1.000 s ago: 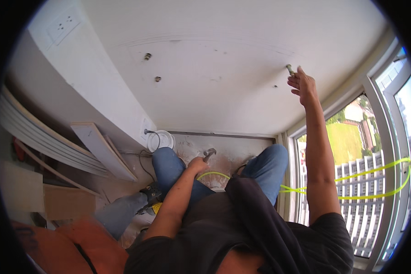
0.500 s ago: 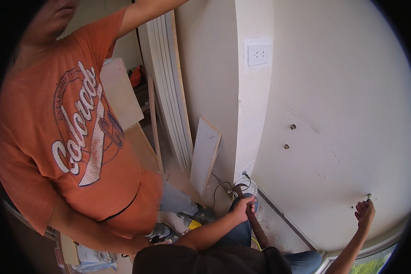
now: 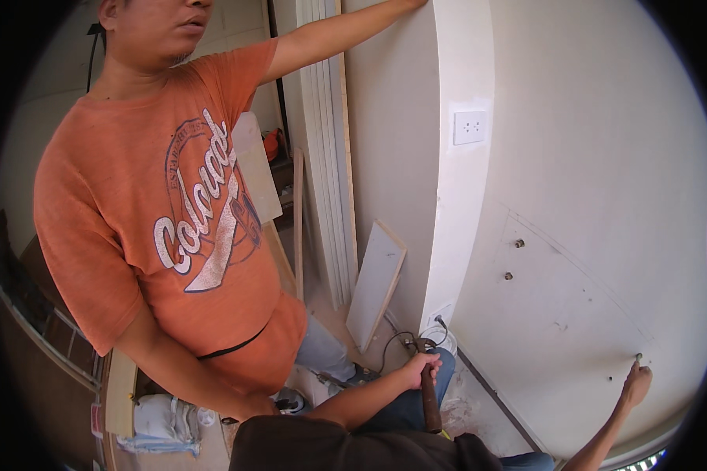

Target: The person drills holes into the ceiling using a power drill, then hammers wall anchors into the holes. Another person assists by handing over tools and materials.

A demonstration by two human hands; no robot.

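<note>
My left hand [image 3: 421,370] is wrapped round a hammer [image 3: 430,404] just below its head. The hammer's brown handle runs down toward my dark shirt, over my knee. At the right, my right hand [image 3: 636,385] is raised to the pale wall [image 3: 573,196]. Its fingertips are closed at a small metal anchor bolt [image 3: 639,357] standing out of the wall; the fingers partly hide it. A small dark hole [image 3: 610,378] lies to the left of that bolt. Two more bolts, an upper bolt [image 3: 519,243] and a lower bolt [image 3: 508,275], stick out farther up among pencil lines.
A co-worker in an orange shirt [image 3: 126,212] stands close at my left, one arm stretched to the wall corner. A white bucket [image 3: 446,339] and a plugged-in black cable [image 3: 385,345] are by the corner. Boards [image 3: 377,282] lean there; a wall socket [image 3: 470,128] sits above.
The view has turned left and up, bringing more of the co-worker into sight. My right fingers have closed in at the bolt. The hammer stays in my left hand.
</note>
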